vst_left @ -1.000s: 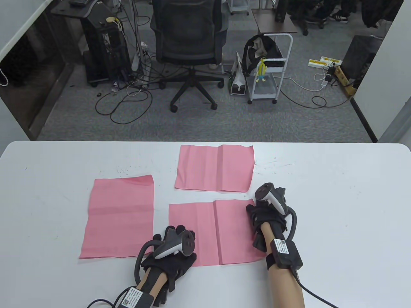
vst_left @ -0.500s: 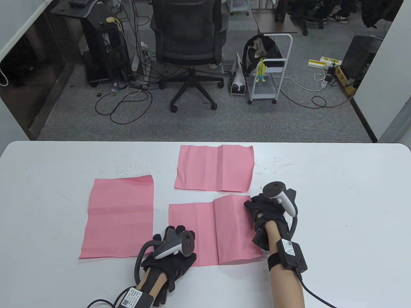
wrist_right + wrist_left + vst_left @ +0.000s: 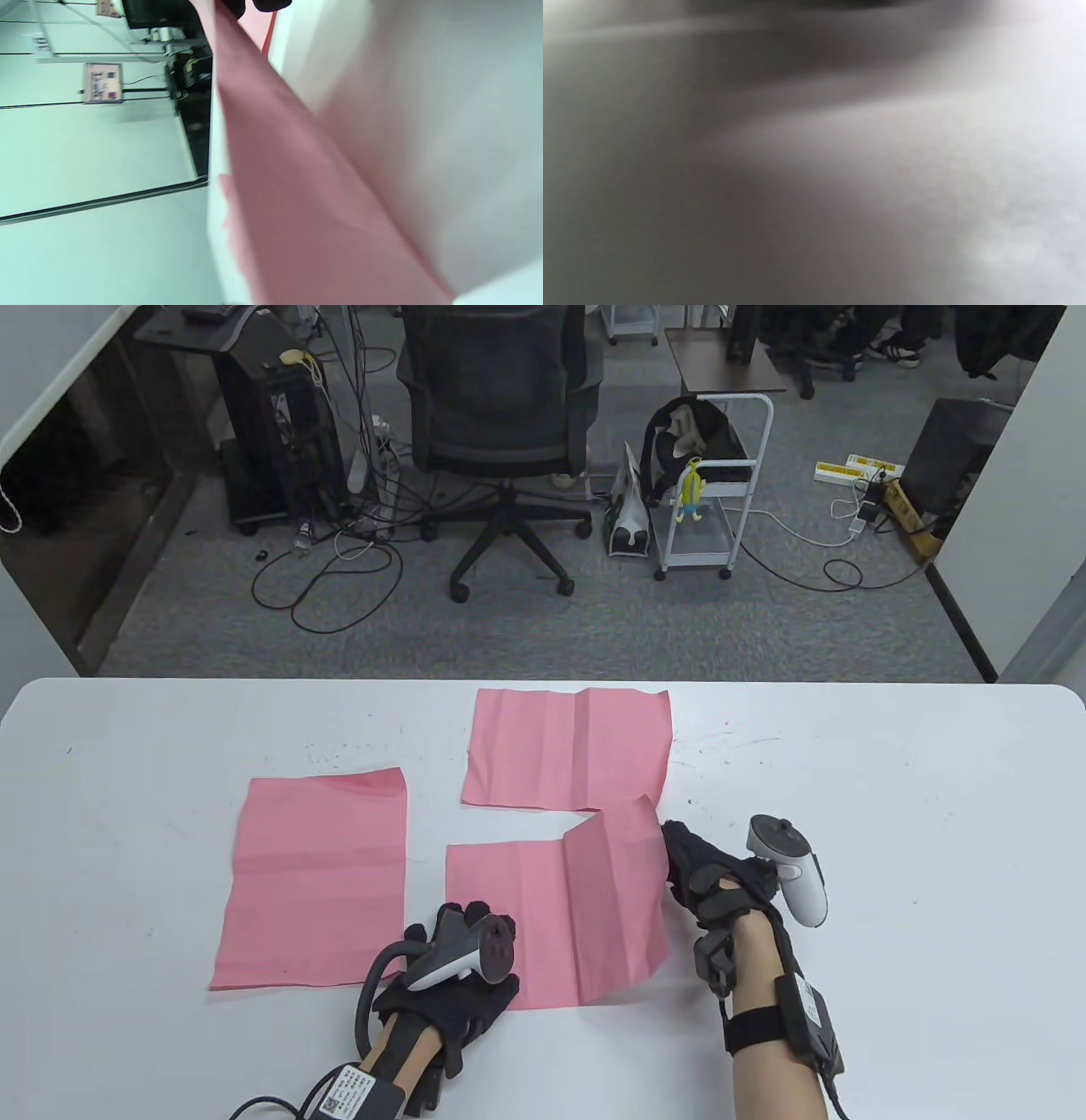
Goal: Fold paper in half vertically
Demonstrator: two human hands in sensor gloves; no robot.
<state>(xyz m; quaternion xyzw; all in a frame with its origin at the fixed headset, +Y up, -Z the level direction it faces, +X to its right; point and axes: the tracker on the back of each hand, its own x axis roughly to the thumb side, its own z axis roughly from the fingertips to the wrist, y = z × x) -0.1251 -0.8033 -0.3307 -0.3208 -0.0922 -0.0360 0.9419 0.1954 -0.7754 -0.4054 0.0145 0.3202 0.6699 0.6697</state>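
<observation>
A pink sheet of paper (image 3: 526, 899) with a vertical centre crease lies near the table's front. My right hand (image 3: 679, 857) holds the sheet's right edge and has lifted its right half (image 3: 619, 882) off the table, tilted up about the crease. The lifted paper fills the right wrist view (image 3: 297, 178) as a slanted pink surface. My left hand (image 3: 462, 950) rests flat on the sheet's lower left corner. The left wrist view shows only a grey blur.
Two more pink sheets lie on the white table (image 3: 891, 831): one at the left (image 3: 318, 882) and one behind the held sheet (image 3: 568, 746). An office chair (image 3: 501, 415) and a white cart (image 3: 704, 492) stand beyond the table's far edge.
My right hand has turned palm up and raised the sheet's right half from flat to tilted, moving slightly right. The left hand has not moved.
</observation>
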